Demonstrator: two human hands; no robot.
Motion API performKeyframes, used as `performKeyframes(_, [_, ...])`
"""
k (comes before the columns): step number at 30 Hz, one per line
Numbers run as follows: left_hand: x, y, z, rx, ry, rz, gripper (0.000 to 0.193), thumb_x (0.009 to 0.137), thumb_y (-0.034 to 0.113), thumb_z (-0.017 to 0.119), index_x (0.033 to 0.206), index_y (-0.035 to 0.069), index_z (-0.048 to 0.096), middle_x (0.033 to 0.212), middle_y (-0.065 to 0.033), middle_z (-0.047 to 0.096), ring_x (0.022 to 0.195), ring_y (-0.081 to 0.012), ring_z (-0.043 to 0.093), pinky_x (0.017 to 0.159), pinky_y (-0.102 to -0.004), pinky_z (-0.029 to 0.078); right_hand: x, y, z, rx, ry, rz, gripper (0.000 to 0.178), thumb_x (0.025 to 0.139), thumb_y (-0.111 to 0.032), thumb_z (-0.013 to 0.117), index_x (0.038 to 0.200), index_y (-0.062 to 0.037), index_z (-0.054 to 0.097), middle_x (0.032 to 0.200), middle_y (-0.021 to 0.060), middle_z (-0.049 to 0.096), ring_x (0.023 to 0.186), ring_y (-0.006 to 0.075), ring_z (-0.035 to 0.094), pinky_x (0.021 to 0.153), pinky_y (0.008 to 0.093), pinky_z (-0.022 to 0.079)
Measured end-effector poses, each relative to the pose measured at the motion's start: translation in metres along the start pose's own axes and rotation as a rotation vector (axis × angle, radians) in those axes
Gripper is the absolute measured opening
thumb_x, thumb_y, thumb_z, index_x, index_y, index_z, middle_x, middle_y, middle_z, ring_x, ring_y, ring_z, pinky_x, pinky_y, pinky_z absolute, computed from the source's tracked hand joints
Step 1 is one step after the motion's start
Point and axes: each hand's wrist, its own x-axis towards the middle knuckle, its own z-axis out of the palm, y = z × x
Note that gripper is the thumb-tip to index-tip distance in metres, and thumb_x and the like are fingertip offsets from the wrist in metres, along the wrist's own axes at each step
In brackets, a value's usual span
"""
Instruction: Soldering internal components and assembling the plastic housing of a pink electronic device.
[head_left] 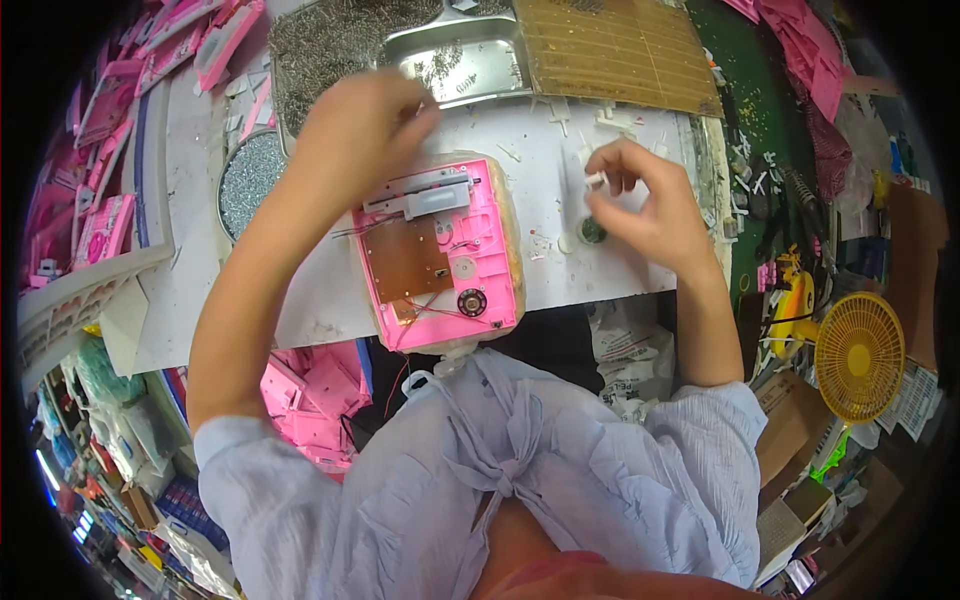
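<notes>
Bright, even overhead light fills the scene around the white worktable (560,270), with colours vivid and shadows soft. Just beyond the table's far edge, a metal tray (465,60) shows pale glare. The middle of the table is fairly sharp. Away from the table, toward the rim, straight edges bend, detail smears, and the corners fall into a black circular border.

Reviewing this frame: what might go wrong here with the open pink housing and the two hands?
The pink housing lies open at the table's near edge, so a nudge might tip it off. Its thin red wires lie exposed and could snag. The right hand pinches a small white part that may slip among the loose bits, while the left hand reaches toward the metal tray.
</notes>
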Motion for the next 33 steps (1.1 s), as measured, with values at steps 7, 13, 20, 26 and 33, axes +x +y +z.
performKeyframes(7, [0.085,-0.033,0.061,0.398,-0.008,0.257,0.019,0.084,0.023,0.076,0.086,0.005,0.068,0.089,-0.0142,0.068,0.085,-0.0366,0.068,0.074,-0.0485,0.054,-0.038,-0.007,0.000,0.075,0.183,-0.013,0.027,0.078,-0.002,0.079,0.102,0.0011,0.067,0.092,0.0061,0.069,0.078,0.0122,0.060,0.070,0.0264,0.049])
performKeyframes(13, [0.028,0.003,0.025,0.327,0.114,0.147,0.014,0.086,0.013,0.071,0.096,0.006,0.066,0.093,-0.0138,0.067,0.083,-0.0295,0.069,0.070,-0.0416,0.055,-0.041,-0.018,0.002,0.130,0.247,-0.243,0.031,0.075,-0.001,0.082,0.105,-0.0003,0.073,0.093,0.0114,0.073,0.073,0.0206,0.066,0.066,0.0295,0.052])
performKeyframes(20, [-0.125,0.053,0.031,-0.921,-0.133,-0.193,0.020,0.098,0.001,0.059,0.115,-0.003,0.067,0.106,-0.0051,0.060,0.078,-0.0102,0.057,0.066,-0.0244,0.046,-0.044,-0.039,0.036,0.400,0.077,-0.402,0.035,0.072,-0.004,0.086,0.105,-0.0014,0.075,0.096,0.0134,0.076,0.080,0.0265,0.072,0.069,0.0329,0.054])
performKeyframes(26, [-0.149,0.058,0.052,-1.381,-0.197,-0.414,0.025,0.107,0.012,0.053,0.122,-0.001,0.068,0.094,-0.0003,0.055,0.071,-0.0048,0.047,0.060,-0.0221,0.038,-0.044,-0.044,0.046,0.333,0.021,-0.409,0.032,0.074,-0.006,0.085,0.104,-0.0039,0.075,0.096,0.0108,0.076,0.079,0.0265,0.072,0.069,0.0344,0.055])
performKeyframes(33, [-0.144,0.055,0.046,-1.338,-0.348,-0.505,0.026,0.108,0.016,0.052,0.122,-0.001,0.066,0.086,0.0059,0.053,0.069,-0.0034,0.045,0.060,-0.0221,0.037,-0.044,-0.047,0.038,-0.046,-0.055,-0.621,0.033,0.075,-0.011,0.083,0.107,-0.0074,0.074,0.101,0.0082,0.076,0.089,0.0261,0.072,0.070,0.0362,0.056])
